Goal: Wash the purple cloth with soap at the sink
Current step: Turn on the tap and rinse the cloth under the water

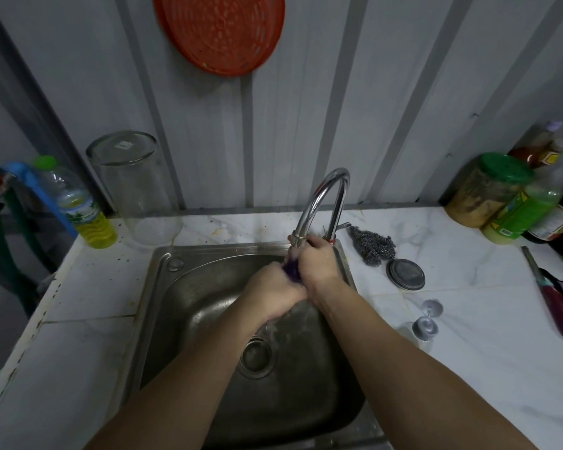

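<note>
The purple cloth (291,270) is bunched up small between both hands, right under the spout of the curved chrome tap (322,203). My left hand (273,293) grips it from below and my right hand (317,266) closes on it from the right. Only a dark purple strip of the cloth shows between the fingers. Water runs off the hands into the steel sink (163,287), above the round drain (255,354). A bottle of yellow liquid (88,216) stands at the sink's back left corner.
A steel wool pad (372,243) and a round metal lid (405,274) lie right of the tap. An upturned glass (134,190) stands at the back left. Jars and bottles (514,203) crowd the back right. A stemmed glass (428,319) lies beside the sink.
</note>
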`<action>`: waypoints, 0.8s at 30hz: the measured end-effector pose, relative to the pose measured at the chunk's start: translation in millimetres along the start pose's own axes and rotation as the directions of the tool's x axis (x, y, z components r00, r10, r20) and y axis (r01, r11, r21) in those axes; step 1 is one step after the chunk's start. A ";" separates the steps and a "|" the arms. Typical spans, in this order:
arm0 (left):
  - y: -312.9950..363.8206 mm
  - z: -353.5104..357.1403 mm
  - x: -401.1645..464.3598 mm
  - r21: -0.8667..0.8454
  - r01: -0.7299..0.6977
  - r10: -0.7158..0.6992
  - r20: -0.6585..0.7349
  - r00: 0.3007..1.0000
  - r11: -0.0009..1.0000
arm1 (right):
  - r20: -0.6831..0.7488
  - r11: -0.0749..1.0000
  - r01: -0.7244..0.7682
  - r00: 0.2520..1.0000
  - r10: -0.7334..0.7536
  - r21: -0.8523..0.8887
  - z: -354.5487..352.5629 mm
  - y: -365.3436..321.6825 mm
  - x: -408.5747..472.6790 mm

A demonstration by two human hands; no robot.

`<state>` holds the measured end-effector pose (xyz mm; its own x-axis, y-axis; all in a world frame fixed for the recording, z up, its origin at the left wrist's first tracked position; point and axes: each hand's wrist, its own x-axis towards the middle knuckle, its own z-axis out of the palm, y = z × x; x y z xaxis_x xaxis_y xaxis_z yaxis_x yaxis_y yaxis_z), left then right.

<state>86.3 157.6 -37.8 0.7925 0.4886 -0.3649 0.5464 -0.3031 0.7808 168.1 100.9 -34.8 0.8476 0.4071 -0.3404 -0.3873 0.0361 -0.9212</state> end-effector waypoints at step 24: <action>2.2 15.0 2.3 -0.565 0.027 -0.328 -0.439 0.836 0.825 | -0.118 0.980 -0.187 0.974 0.193 0.064 -0.1 7.1 -26.2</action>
<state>93.4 145.7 -44.6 0.3644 0.8676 -0.3384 0.3187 0.2253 0.9207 143.3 90.4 -32.5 0.7935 0.2955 -0.5320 -0.5613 0.0176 -0.8274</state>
